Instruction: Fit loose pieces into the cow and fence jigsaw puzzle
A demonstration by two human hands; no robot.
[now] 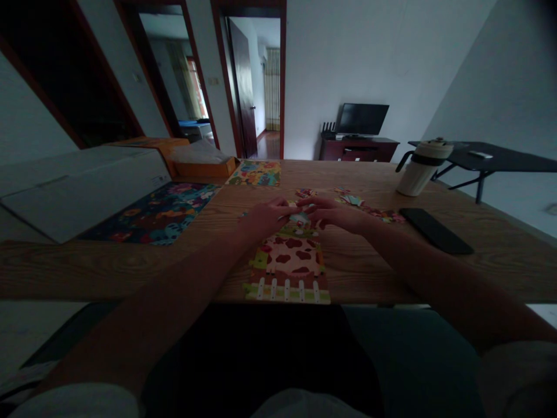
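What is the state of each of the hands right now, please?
Left hand: partly curled at the far part of the brown-patched puzzle; any grip cannot be told.
Right hand: partly curled there too; any grip cannot be told.

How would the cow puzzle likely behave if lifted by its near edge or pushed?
The cow puzzle looks thin, so it is probably light. Its knobbed left edge suggests an interlocking build, so it may sag or separate when lifted. Lying flat on the wooden table, it would likely slide rather than tip.
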